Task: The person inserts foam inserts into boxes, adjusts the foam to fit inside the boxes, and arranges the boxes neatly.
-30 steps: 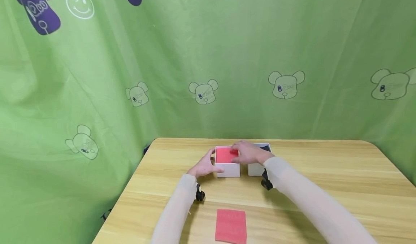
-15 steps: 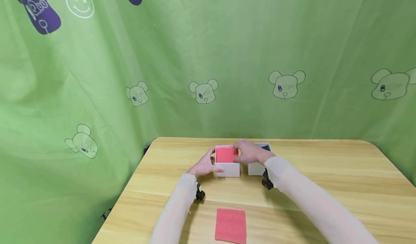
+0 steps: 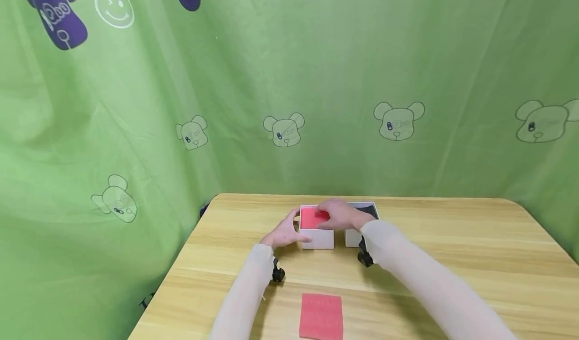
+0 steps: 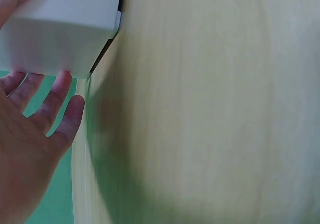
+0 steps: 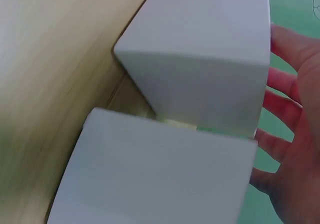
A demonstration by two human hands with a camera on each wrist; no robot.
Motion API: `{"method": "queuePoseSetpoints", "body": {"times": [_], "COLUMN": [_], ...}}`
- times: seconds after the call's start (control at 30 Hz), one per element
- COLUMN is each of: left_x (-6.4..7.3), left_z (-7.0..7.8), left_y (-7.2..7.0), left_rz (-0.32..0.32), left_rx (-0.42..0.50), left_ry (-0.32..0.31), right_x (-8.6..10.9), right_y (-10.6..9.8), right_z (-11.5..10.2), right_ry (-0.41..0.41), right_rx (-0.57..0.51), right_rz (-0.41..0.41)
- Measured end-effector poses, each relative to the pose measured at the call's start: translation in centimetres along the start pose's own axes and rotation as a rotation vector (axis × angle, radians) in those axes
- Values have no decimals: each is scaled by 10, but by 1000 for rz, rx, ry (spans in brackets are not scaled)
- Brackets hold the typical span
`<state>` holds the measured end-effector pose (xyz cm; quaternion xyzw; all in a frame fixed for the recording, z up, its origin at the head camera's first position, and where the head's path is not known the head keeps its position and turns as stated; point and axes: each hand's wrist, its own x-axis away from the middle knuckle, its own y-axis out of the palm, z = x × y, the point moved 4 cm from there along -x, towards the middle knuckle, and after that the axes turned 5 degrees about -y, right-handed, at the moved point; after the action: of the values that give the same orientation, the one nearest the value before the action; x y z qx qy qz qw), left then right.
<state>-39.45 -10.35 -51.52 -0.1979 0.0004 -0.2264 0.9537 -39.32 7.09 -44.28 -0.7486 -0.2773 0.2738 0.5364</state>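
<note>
A white open-topped box (image 3: 317,240) stands towards the back of the table, with a flat red square piece (image 3: 308,219) filling its top. My left hand (image 3: 286,231) holds the box at its left, thumb on the front wall; in the left wrist view, the fingertips (image 4: 62,82) touch another wall. From the right, my right hand (image 3: 336,215) reaches over the rim, its fingers on the red piece and covering part of it. In the right wrist view, these fingers (image 5: 282,109) pass behind the box's upper edge, so their tips are mostly hidden.
A second white box (image 3: 352,238) with something dark inside stands just right of the first, partly behind my right hand. Another red square sheet (image 3: 321,317) lies near the front of the wooden table (image 3: 461,259). A green curtain (image 3: 334,73) hangs behind.
My right hand slid slightly right towards the rim, then came back left over the red piece. My left hand and the boxes stay in place.
</note>
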Motion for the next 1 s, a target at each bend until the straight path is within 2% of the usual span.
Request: {"method": "queuePoseSetpoints", "body": {"times": [0.3,0.53,0.67,0.93,1.0], "left_x": [-2,-2,-3,-3,-3], "left_z": [-2,-3,-4,-7,-7], "left_y": [3,4,4,2,1], "left_rz": [6,-5,-2,-6,-4], "left_rx": [-8,-1,-3,7,11], "left_ry": [-1,4,11,-11,-8], "right_x": [-7,-9,-8,7,13], "right_y": [0,7,7,-4,-10], "right_z": [-9,-7,-7,-9,-13], "right_ry": [-34,-10,5,34,13], "right_rx": [5,-19,-47,-93,-77], "right_rz": [-10,-63,-63,-26,-4]}}
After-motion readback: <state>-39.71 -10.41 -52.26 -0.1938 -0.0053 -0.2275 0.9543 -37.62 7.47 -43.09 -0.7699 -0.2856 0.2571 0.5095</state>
